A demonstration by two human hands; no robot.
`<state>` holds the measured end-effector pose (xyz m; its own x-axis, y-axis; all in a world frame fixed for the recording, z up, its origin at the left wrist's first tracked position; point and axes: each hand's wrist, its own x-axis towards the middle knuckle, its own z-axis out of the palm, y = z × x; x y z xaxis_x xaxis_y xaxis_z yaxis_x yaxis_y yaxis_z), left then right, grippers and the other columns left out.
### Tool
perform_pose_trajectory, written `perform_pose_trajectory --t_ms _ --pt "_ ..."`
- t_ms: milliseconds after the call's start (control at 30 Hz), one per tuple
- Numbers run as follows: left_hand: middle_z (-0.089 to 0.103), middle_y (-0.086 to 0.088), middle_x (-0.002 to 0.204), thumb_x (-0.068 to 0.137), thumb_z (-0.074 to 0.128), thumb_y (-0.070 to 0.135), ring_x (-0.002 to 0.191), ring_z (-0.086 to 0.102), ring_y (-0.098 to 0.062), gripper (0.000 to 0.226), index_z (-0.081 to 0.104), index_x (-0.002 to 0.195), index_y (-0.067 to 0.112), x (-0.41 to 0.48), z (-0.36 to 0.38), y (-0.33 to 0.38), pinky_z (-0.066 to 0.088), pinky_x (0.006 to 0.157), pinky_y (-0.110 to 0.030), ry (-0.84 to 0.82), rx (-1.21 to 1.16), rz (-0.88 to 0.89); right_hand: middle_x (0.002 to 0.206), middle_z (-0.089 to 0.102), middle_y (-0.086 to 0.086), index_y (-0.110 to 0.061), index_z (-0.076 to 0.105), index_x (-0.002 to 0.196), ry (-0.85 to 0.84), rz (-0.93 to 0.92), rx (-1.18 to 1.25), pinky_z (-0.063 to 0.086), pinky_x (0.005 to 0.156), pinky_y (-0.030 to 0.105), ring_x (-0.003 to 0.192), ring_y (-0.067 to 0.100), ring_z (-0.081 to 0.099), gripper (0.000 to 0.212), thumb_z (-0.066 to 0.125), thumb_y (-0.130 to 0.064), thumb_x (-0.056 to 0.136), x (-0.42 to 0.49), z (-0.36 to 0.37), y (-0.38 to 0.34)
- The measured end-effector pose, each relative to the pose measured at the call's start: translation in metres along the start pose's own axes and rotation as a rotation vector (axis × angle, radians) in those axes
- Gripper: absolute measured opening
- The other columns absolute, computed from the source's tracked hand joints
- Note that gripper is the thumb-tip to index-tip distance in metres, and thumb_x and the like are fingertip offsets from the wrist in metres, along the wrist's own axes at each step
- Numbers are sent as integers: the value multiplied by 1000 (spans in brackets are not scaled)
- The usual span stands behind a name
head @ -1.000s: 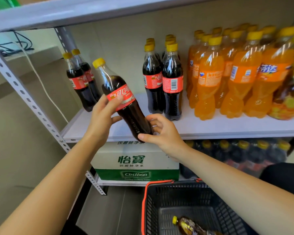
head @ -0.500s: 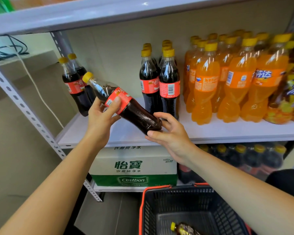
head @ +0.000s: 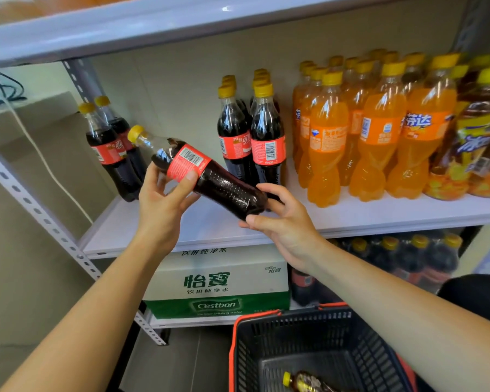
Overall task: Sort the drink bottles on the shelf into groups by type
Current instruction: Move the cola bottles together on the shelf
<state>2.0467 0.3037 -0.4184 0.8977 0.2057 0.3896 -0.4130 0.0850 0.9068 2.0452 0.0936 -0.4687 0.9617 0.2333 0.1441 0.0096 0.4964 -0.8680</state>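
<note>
Cola bottle (head: 224, 188) is filled dark brown, labelled red, capped yellow. Orange soda bottles (head: 376, 131) are capped yellow. Basket (head: 232, 349): black, rimmed red.

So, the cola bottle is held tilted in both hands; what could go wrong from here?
1. The cap of the tilted cola bottle looks close to the left pair of bottles; a swing could topple them.
2. The left hand grips the label and the right hand cups only the base, above the shelf edge; a slip could drop it.
</note>
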Motion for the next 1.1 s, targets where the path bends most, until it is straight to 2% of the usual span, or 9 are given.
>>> perform_pose_trajectory --t_ms 67,167,333,433,567,667,833,1000,1100 --pt "64 5 109 85 73 28 103 66 -11 42 58 123 21 1 1 -1 58 88 -37 12 6 -14 130 62 26 -8 56 131 -18 20 40 61 84 40 96 40 72 58 74 14 80 -1 -1 -3" --pt "60 1 112 85 72 26 105 63 -18 52 51 133 24 1 0 -3 55 91 -40 -55 -21 -32 127 65 26 -9 56 134 -32 56 69 60 74 30 84 34 73 50 70 5 88 -4 -1 -9" --pt "63 -5 116 87 61 -6 111 61 -31 94 14 158 35 0 4 -7 56 92 -49 -231 -115 4 117 73 16 -18 57 134 -53 81 -55 60 78 35 92 35 74 48 73 -20 88 -5 -1 -11" --pt "66 -10 124 91 65 -3 116 64 -36 91 14 158 31 0 5 -5 57 92 -50 -202 -131 -7 114 74 16 -15 59 134 -53 69 -73 60 81 39 95 30 73 58 75 -30 80 -5 -1 -15" --pt "74 -6 119 91 71 13 113 70 -36 82 21 157 18 -2 11 -4 59 88 -44 -94 -175 -73 111 74 18 -6 59 136 -68 25 -70 60 79 35 94 31 73 61 70 -32 82 -3 -1 -22" --pt "74 -7 120 90 72 20 112 72 -34 81 26 156 16 -1 15 -3 60 90 -44 -59 -211 -107 108 74 19 -2 59 135 -61 -14 -96 60 79 35 90 28 74 55 65 -29 88 -2 0 -26" --pt "75 -8 118 89 72 24 106 74 -27 79 30 155 12 -2 22 -5 60 84 -36 -28 -275 -142 115 72 19 -3 64 127 -35 -91 -83 59 83 38 95 29 74 28 53 -10 103 0 1 -33" --pt "74 -8 119 94 70 21 109 74 -26 72 31 154 12 -1 26 -7 60 84 -34 0 -302 -150 124 70 17 -15 62 130 -61 -203 -96 58 94 42 110 26 71 44 55 11 96 0 1 -34" --pt "75 -6 116 96 68 21 106 74 -24 69 31 154 11 -1 28 -7 60 83 -33 8 -292 -142 119 72 13 -21 68 123 -39 -253 -149 58 94 42 104 26 73 48 67 12 87 0 1 -33"
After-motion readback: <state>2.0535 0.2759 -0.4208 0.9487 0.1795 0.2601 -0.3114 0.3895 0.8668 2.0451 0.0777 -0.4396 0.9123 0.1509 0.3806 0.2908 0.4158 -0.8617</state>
